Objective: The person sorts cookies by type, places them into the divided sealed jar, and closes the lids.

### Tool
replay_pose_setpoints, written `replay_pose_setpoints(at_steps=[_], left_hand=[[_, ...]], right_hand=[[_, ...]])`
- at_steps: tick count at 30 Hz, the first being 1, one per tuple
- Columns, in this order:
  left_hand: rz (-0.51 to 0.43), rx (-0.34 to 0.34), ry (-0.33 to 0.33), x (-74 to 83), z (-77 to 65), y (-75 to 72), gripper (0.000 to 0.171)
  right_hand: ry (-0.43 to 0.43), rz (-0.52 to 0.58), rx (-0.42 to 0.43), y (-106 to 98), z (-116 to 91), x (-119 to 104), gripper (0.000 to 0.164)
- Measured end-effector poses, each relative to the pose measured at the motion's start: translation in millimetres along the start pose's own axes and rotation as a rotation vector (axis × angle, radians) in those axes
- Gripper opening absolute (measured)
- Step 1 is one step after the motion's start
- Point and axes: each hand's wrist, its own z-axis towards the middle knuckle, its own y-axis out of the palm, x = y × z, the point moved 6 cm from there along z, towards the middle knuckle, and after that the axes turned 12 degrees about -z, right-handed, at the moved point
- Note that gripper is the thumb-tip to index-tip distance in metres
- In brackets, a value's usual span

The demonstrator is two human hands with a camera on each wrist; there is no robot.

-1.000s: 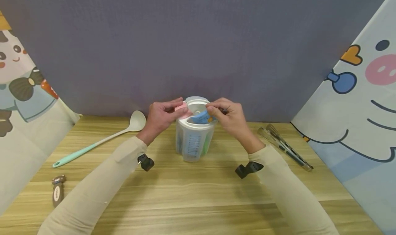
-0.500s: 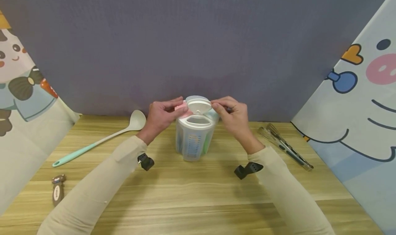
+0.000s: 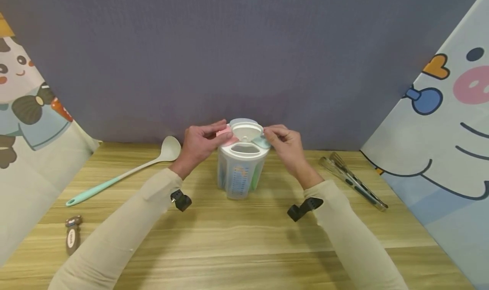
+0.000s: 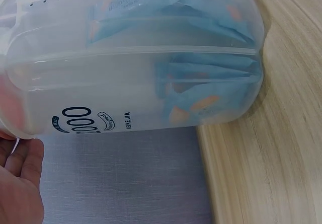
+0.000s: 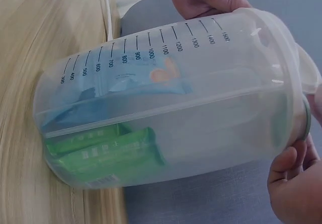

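Note:
A translucent storage canister (image 3: pixel 238 171) with measuring marks stands upright on the table, divided into compartments. Blue packets (image 4: pixel 216 90) and green packets (image 5: pixel 105 153) show through its walls. On its lid a white flap (image 3: pixel 246 131) is raised, leaving the front opening (image 3: pixel 245 148) uncovered. My left hand (image 3: pixel 202 143) grips the lid at its pink flap (image 3: pixel 229 136), thumb on top. At the other side, my right hand (image 3: pixel 285 147) pinches the edge of the pale green flap (image 3: pixel 262 142). Its fingertips (image 5: pixel 302 156) show beneath the lid rim in the right wrist view.
A ladle (image 3: pixel 168 150) with a mint handle lies left of the canister. Nearer the front left is a brown bear-topped gadget (image 3: pixel 71 235). Metal tongs (image 3: pixel 353 181) lie at the right. A grey backdrop (image 3: pixel 244 60) rises behind the table.
The blue packet in my right hand has gone down through the front opening into the canister. My right hand then shifted to the pale green flap. My left hand has stayed put.

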Motion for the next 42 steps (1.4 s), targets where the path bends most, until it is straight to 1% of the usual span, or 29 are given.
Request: replay_pose_setpoints(at_steps=[3,7,10,12,17,21,28,31,34,37,40,42], left_hand=[[0.012,-0.008,-0.007,13.2,-3.7,2.6,0.031],[0.018,-0.015,-0.026,14.8,-4.8,2.7,0.032],[0.011,-0.019,-0.046,11.8,-4.0,1.9,0.034],[0.002,-0.023,-0.047,0.9,-0.9,0.3,0.034],[-0.025,-0.024,-0.015,-22.5,4.6,-4.0,0.034],[-0.053,-0.02,-0.018,-22.5,3.1,-3.5,0.036],[-0.091,-0.037,0.008,-21.0,1.4,-2.8,0.041],[-0.1,-0.057,0.002,-21.5,1.6,-3.0,0.042],[-0.095,-0.081,-0.02,-22.0,1.2,-3.2,0.046],[-0.084,-0.104,-0.033,-19.4,-0.2,-2.4,0.049],[-0.066,-0.12,-0.03,-6.9,-3.6,0.0,0.05],[-0.05,-0.127,-0.027,2.1,-6.1,1.6,0.05]], right_hand=[[-0.029,0.033,0.002,1.2,-1.3,-2.7,0.017],[-0.026,0.039,-0.01,2.4,-2.2,-2.5,0.015],[-0.026,0.047,-0.037,3.0,-3.3,-1.6,0.016],[-0.034,0.056,-0.051,3.2,-4.0,-2.2,0.017],[-0.06,0.065,-0.065,2.1,-5.6,-1.5,0.013],[-0.078,0.037,-0.098,0.6,-8.5,0.3,0.012],[-0.102,0.02,-0.158,-0.9,-14.0,1.2,0.015],[-0.108,0.024,-0.175,-1.6,-16.1,1.3,0.017],[-0.109,0.016,-0.187,-1.7,-17.6,1.2,0.019],[-0.109,0.02,-0.187,-1.7,-18.6,0.8,0.019],[-0.11,0.027,-0.175,-1.4,-19.1,-0.5,0.019],[-0.114,0.012,-0.165,-1.3,-19.7,-1.1,0.02]])
